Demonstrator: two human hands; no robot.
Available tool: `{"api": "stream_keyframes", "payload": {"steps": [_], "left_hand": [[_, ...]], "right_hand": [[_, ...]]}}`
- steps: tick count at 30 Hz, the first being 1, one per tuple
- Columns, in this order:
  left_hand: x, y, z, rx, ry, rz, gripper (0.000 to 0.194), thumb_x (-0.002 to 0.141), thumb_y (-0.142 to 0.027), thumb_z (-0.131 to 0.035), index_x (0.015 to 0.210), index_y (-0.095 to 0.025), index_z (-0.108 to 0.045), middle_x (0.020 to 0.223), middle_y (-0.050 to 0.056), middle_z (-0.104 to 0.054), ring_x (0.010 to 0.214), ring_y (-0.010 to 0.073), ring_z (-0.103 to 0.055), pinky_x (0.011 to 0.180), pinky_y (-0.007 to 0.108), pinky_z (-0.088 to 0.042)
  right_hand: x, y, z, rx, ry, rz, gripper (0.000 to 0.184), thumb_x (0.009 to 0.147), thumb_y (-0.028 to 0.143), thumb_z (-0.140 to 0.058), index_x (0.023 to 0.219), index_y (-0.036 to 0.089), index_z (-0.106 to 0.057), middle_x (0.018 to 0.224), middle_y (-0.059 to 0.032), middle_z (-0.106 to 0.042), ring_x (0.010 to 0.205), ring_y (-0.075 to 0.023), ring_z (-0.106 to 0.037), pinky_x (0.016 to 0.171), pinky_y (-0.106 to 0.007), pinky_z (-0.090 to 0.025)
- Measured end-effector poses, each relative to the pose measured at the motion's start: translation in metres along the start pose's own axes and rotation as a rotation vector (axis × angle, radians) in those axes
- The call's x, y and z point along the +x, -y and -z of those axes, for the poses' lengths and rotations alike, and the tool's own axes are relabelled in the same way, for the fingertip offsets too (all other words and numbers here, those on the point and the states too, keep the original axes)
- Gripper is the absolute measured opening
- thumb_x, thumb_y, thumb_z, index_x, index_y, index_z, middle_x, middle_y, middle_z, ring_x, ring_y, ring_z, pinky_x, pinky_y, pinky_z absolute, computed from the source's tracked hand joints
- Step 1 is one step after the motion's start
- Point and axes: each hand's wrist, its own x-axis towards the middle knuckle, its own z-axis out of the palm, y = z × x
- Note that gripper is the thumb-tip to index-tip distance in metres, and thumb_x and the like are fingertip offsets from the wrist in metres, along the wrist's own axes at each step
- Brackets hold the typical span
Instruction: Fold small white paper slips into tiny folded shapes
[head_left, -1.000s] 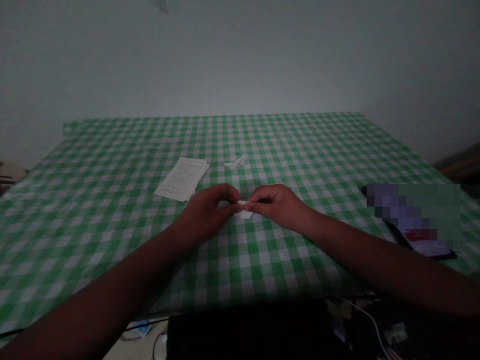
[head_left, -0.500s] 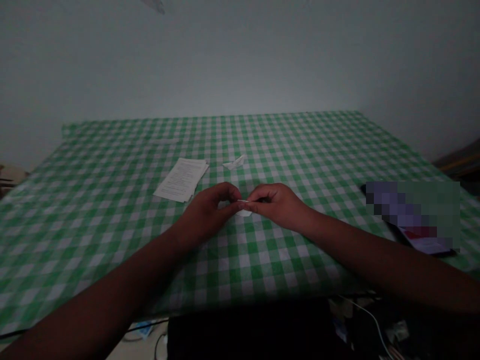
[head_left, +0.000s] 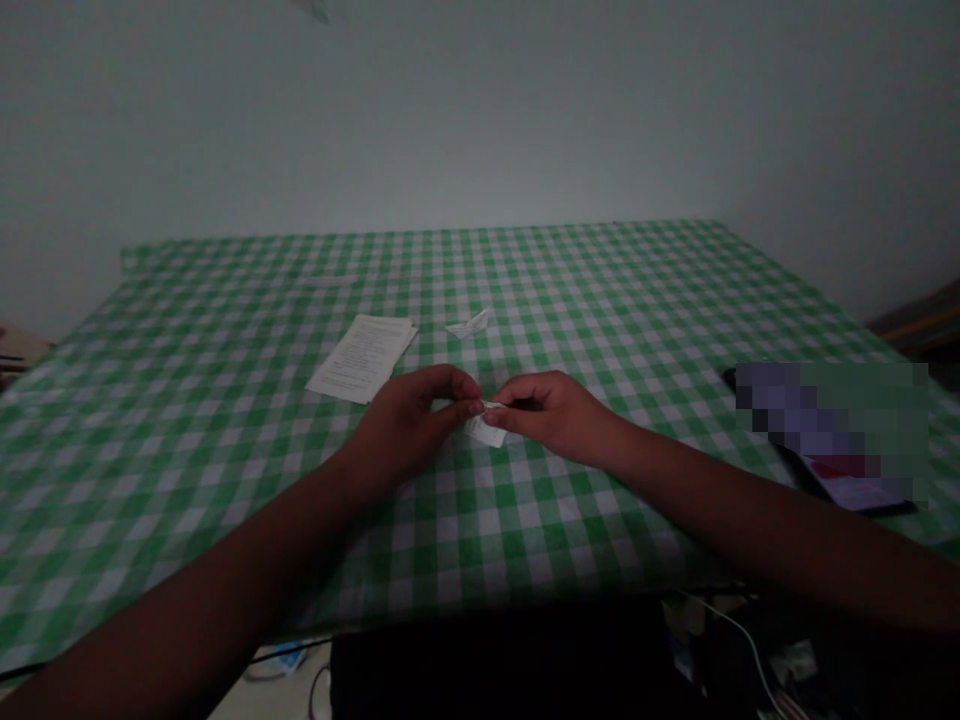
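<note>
Between my two hands is a small folded piece of printed paper (head_left: 489, 434), its lower flap hanging toward me. My left hand (head_left: 420, 415) pinches its left side between thumb and forefinger. On the other side, my right hand (head_left: 551, 412) grips the upper right edge the same way, its other fingers curled. The fingertips hide much of the upper fold. Just beyond my left hand lies a stack of printed sheets (head_left: 361, 358). A small folded paper shape with pointed ends (head_left: 468, 324) rests past my hands.
A green-and-white checked cloth (head_left: 600, 300) covers the table, which meets a pale wall at the back. At the right lies a phone (head_left: 855, 490), partly blurred out. Cables and clutter (head_left: 750, 640) show below the front edge.
The folded paper has tilted, so more of its printed lower flap now shows below my fingers. Both hands keep their pinch and have barely shifted.
</note>
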Motion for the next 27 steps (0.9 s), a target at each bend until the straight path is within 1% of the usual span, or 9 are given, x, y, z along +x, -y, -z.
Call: {"api": "stream_keyframes", "payload": {"steps": [5,9,14,19,21,23,25,27], "left_hand": [[0.000,0.001,-0.001,0.021,0.004,-0.012,0.012,0.085,-0.032,-0.065,0.087,-0.020,-0.068,0.084,-0.001,-0.072,0.080,0.0170,-0.066,0.078,0.032,-0.050],[0.000,0.004,-0.001,-0.001,0.014,-0.013,0.013,0.086,-0.033,-0.065,0.088,-0.020,-0.068,0.086,0.000,-0.073,0.082,0.0174,-0.067,0.079,0.032,-0.050],[0.000,0.003,0.000,0.010,0.038,-0.022,0.012,0.087,-0.031,-0.063,0.090,-0.021,-0.068,0.088,-0.001,-0.072,0.083,0.0170,-0.067,0.079,0.032,-0.050],[0.000,0.001,0.000,0.036,0.021,-0.007,0.012,0.085,-0.031,-0.064,0.087,-0.020,-0.068,0.086,-0.001,-0.072,0.081,0.0176,-0.067,0.077,0.032,-0.050],[0.000,0.001,0.000,0.053,0.018,0.009,0.012,0.085,-0.031,-0.063,0.087,-0.020,-0.068,0.085,0.000,-0.072,0.080,0.0178,-0.066,0.077,0.032,-0.050],[0.001,0.003,0.000,0.085,0.012,0.034,0.010,0.085,-0.029,-0.063,0.088,-0.020,-0.067,0.084,0.000,-0.072,0.078,0.0177,-0.066,0.075,0.032,-0.050],[0.003,0.006,-0.002,0.133,-0.011,0.058,0.008,0.084,-0.026,-0.062,0.087,-0.021,-0.067,0.083,0.000,-0.071,0.076,0.0175,-0.065,0.073,0.032,-0.050],[0.005,0.010,-0.004,0.176,-0.036,0.069,0.007,0.082,-0.021,-0.060,0.087,-0.021,-0.065,0.080,-0.001,-0.070,0.073,0.0172,-0.064,0.071,0.032,-0.049]], "right_hand": [[-0.001,-0.003,0.000,-0.002,-0.026,-0.011,0.025,0.083,0.044,-0.069,0.077,0.019,-0.070,0.068,0.0012,-0.061,0.062,-0.0110,-0.051,0.058,-0.026,-0.041],[0.000,-0.003,0.001,0.025,-0.030,-0.028,0.024,0.082,0.042,-0.070,0.076,0.019,-0.070,0.068,0.0010,-0.061,0.062,-0.0113,-0.052,0.058,-0.027,-0.041],[0.000,-0.002,0.003,0.001,-0.029,-0.039,0.023,0.082,0.041,-0.069,0.075,0.019,-0.069,0.067,0.0015,-0.060,0.061,-0.0110,-0.051,0.057,-0.027,-0.040],[0.000,-0.002,0.003,-0.043,-0.011,-0.027,0.025,0.084,0.043,-0.067,0.078,0.019,-0.070,0.070,0.0004,-0.064,0.063,-0.0123,-0.055,0.060,-0.028,-0.043],[0.000,-0.002,0.004,-0.078,-0.016,0.003,0.024,0.085,0.042,-0.065,0.081,0.019,-0.070,0.074,-0.0006,-0.066,0.067,-0.0136,-0.058,0.062,-0.028,-0.045],[0.000,-0.001,0.006,-0.160,-0.057,0.065,0.019,0.086,0.037,-0.065,0.085,0.019,-0.070,0.080,-0.0011,-0.068,0.072,-0.0144,-0.061,0.066,-0.029,-0.047],[0.000,0.001,0.009,-0.298,-0.125,0.161,0.010,0.085,0.029,-0.064,0.085,0.019,-0.068,0.082,-0.0012,-0.068,0.075,-0.0145,-0.061,0.070,-0.029,-0.048],[-0.001,0.002,0.011,-0.460,-0.165,0.274,0.005,0.085,0.020,-0.062,0.083,0.018,-0.066,0.080,-0.0015,-0.066,0.077,-0.0149,-0.060,0.075,-0.031,-0.047]]}}
